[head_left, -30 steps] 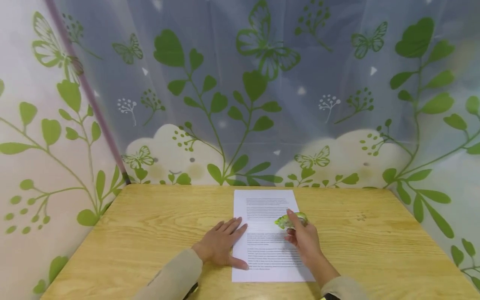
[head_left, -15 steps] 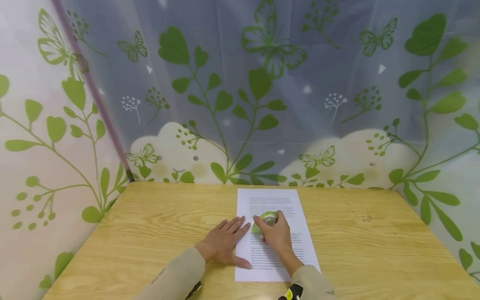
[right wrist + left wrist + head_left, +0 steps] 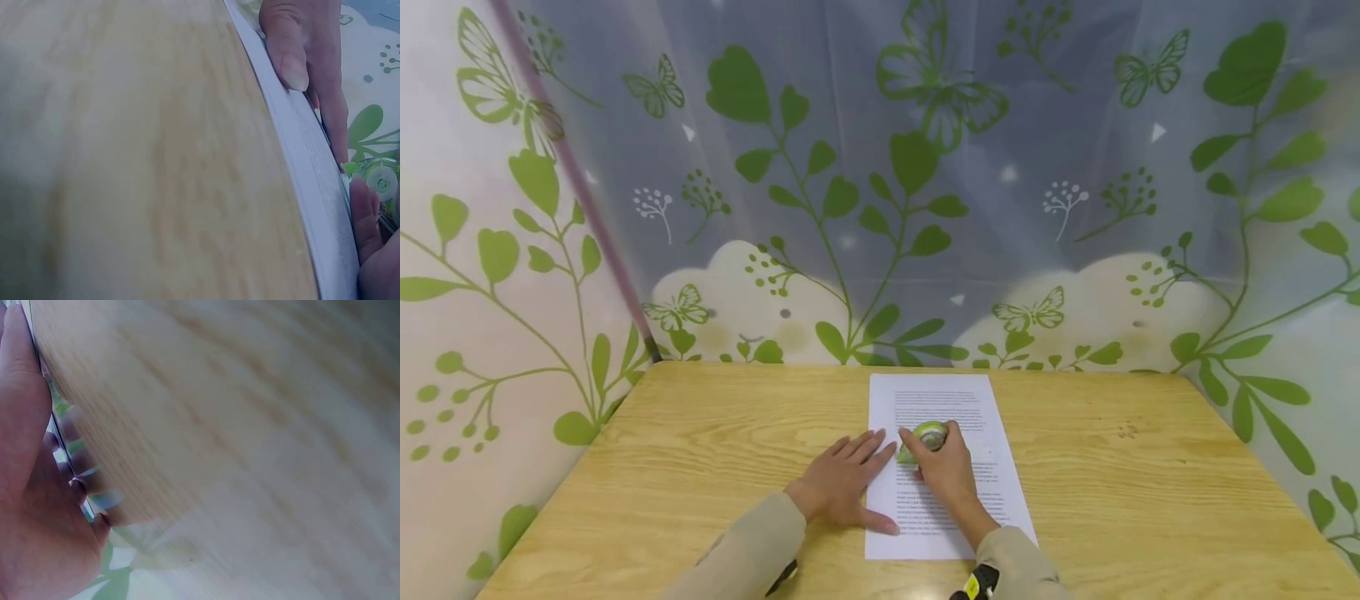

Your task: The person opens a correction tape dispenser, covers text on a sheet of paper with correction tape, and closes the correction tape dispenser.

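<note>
Leftward went the right hand (image 3: 949,468), gripping a green dispenser (image 3: 933,432), left hand (image 3: 841,480) spread at the paper's (image 3: 917,546) edge, one band (image 3: 987,449) blank, text (image 3: 936,414) remaining elsewhere.

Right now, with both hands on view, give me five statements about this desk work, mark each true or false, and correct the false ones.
1. The right hand holds the green tape dispenser. True.
2. The left hand is clenched in a fist. False: its fingers are extended, and its thumb reaches over the printed sheet.
3. The printed sheet lies on the wooden table. True.
4. The green tape dispenser is beyond the printed sheet's far edge. False: in the head view it is over the printed sheet.
5. The sleeves are beige. True.
</note>
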{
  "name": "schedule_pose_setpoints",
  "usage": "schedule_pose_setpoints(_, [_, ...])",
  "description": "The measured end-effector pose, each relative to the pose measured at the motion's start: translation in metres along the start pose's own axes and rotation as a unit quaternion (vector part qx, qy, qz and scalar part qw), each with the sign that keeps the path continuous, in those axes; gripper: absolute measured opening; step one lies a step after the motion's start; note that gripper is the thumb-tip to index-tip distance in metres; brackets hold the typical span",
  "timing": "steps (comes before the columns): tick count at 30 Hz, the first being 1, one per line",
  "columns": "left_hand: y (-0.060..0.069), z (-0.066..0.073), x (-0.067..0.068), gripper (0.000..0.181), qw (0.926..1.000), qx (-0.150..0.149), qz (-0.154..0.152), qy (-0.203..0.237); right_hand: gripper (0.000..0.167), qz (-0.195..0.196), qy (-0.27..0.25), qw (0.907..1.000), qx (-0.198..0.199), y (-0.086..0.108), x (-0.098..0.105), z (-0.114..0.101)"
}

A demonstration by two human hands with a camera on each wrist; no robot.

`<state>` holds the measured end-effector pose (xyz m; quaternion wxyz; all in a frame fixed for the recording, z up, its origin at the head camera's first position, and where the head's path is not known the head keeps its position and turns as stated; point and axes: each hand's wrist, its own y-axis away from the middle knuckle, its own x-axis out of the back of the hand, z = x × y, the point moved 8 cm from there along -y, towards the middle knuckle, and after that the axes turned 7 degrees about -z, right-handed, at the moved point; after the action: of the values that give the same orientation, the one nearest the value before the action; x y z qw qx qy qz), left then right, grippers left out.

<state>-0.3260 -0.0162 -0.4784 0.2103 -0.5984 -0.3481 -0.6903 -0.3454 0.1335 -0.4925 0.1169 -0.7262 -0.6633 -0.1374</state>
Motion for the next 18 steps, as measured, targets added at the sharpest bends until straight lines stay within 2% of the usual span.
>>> schedule_pose_setpoints(4, [-0.0004, 0.0, -0.0012, 0.108, 1.0, 0.0, -0.002, 0.001, 0.069, 0.002, 0.0, 1.0, 0.007, 0.001, 0.0002, 0.0])
schedule_pose_setpoints(12, [-0.0014, 0.0007, -0.0019, 0.109, 1.0, 0.001, -0.004, -0.002, 0.046, 0.006, -0.001, 0.9997, 0.023, 0.0036, 0.001, -0.0046])
schedule_pose_setpoints(18, [-0.0009, -0.001, -0.0026, 0.109, 1.0, 0.004, -0.002, -0.001, 0.045, 0.0, -0.007, 0.9996, 0.028, 0.0051, -0.0019, -0.0053])
